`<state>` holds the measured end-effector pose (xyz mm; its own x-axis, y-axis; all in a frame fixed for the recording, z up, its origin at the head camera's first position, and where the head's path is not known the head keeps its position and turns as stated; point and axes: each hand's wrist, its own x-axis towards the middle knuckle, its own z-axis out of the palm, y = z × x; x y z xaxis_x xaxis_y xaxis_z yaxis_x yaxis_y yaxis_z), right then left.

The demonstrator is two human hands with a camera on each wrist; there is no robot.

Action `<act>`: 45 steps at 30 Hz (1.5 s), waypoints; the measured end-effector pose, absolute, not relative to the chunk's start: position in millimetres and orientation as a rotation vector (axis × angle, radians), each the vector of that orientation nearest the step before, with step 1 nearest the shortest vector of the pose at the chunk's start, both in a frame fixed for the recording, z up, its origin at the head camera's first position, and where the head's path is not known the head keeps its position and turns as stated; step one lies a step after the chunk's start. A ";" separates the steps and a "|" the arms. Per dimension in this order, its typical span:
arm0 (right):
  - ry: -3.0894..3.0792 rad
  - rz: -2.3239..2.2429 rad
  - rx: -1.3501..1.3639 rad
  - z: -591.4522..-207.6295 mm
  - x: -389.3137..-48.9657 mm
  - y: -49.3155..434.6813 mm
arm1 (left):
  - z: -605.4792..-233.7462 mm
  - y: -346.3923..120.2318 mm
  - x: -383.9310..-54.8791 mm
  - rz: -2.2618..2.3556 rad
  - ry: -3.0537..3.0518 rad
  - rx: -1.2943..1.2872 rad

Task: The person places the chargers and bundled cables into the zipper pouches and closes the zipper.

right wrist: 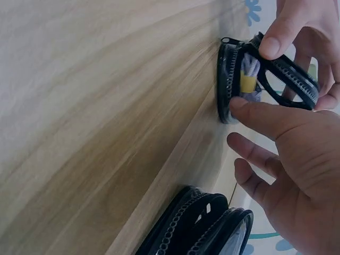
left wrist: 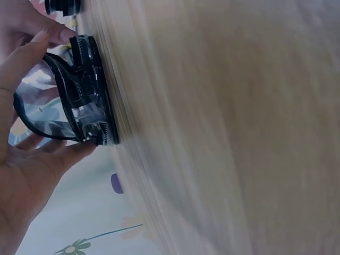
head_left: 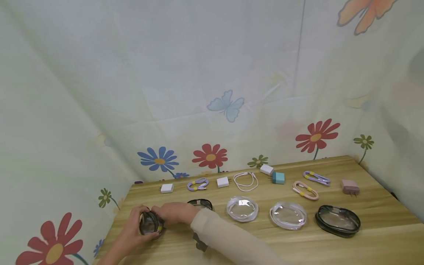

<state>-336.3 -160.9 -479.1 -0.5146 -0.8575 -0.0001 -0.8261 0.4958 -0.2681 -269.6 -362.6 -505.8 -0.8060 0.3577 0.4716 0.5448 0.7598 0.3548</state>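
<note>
Near the table's left end, my left hand (head_left: 134,226) grips a round clear zip pouch (head_left: 149,223) with black trim. Its zip is undone and the two halves stand apart in the right wrist view. Inside shows a coiled pale purple cable (right wrist: 250,66) with a yellow tie (right wrist: 247,83). The left thumb (right wrist: 272,47) lies over the edge of the raised half. My right hand (head_left: 175,213) reaches across from the right, its thumb (right wrist: 249,110) pressing the lower half's rim. The right hand's other visible fingers bend loosely, apart from the pouch.
Another black-trimmed pouch (right wrist: 199,220) stands by the right wrist. Farther right are two white-trimmed pouches (head_left: 242,220) and a black-trimmed one (head_left: 338,232). Behind them lie white chargers (head_left: 167,188), a teal charger (head_left: 279,178), a pink charger (head_left: 350,186) and several coiled cables (head_left: 197,184).
</note>
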 end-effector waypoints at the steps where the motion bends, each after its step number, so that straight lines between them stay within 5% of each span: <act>1: 2.581 -0.366 -1.472 -479.4 -336.9 -161.1 | -506.0 -363.0 -269.1 -0.683 -2.581 -0.684; 22: 2.350 -0.568 -1.550 -487.1 -361.0 -152.5 | -505.2 -362.1 -268.2 -0.696 -2.546 -0.752; 45: 2.691 -0.882 -1.160 -465.3 -397.1 -101.8 | -502.9 -361.4 -268.5 -0.694 -2.674 -0.655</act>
<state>-397.1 -101.8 -465.3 -0.7100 -0.6888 0.1464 -0.6418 0.5474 -0.5370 -268.5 -361.4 -502.9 -0.8505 0.3523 0.3905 0.4977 0.7792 0.3810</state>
